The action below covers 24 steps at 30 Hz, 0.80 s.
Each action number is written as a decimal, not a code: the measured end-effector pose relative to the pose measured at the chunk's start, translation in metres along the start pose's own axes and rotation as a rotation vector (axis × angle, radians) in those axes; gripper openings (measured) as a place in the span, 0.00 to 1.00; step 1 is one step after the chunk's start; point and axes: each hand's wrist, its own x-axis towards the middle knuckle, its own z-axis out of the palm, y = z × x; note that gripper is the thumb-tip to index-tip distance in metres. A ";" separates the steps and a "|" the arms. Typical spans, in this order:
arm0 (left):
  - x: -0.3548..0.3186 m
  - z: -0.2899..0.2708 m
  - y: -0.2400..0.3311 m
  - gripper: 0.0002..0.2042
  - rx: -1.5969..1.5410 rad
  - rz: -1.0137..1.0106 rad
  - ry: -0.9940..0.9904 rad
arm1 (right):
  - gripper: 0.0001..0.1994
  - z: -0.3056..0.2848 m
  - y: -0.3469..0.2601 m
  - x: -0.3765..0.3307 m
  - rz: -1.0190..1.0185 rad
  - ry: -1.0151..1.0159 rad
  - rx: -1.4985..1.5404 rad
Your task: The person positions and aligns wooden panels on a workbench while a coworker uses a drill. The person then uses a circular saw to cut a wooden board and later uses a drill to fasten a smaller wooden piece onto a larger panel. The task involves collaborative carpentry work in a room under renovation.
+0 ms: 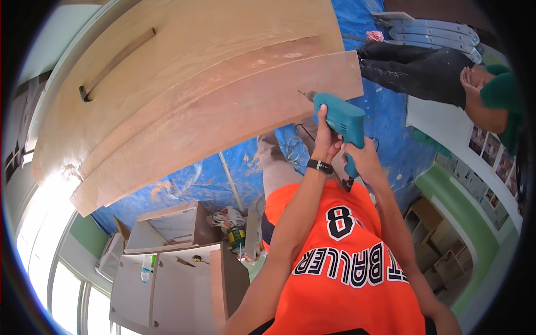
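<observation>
A teal power drill is held in front of my body, its bit pointing to the left over a long thin wooden board. My right hand is wrapped round the drill's handle. My left hand is closed against the underside of the drill body, thumb up along its side. The bit's tip appears over the board near its right end; I cannot tell whether it touches. This board lies along the near edge of a large wooden sheet.
A hammer lies on the large sheet. Blue tarpaulin covers the floor. At right is another person in dark trousers, near a folded ladder. Cabinets with a bottle and a tape measure stand lower left.
</observation>
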 end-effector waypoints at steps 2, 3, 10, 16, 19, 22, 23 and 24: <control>-0.008 0.003 0.002 0.34 0.075 -0.035 0.029 | 0.12 0.001 0.010 -0.003 -0.039 0.041 0.039; -0.010 -0.001 0.001 0.34 0.109 -0.041 0.017 | 0.13 0.002 0.014 -0.009 -0.059 0.058 0.055; -0.020 0.005 0.002 0.35 0.166 0.001 0.013 | 0.15 -0.018 0.009 -0.022 -0.123 0.027 0.080; 0.019 -0.052 0.024 0.29 0.503 0.236 0.477 | 0.12 -0.043 0.015 -0.014 -0.204 0.033 -0.091; 0.052 -0.057 0.045 0.25 0.631 0.312 0.634 | 0.10 -0.054 0.010 -0.018 -0.170 0.053 -0.179; 0.084 -0.058 0.068 0.20 0.531 0.299 0.711 | 0.07 -0.066 0.008 -0.021 -0.177 0.031 -0.202; 0.092 -0.076 0.073 0.19 0.536 0.301 0.709 | 0.06 -0.071 0.013 -0.019 -0.213 0.018 -0.218; 0.094 -0.076 0.077 0.18 0.557 0.292 0.712 | 0.05 -0.072 0.015 -0.018 -0.239 0.012 -0.216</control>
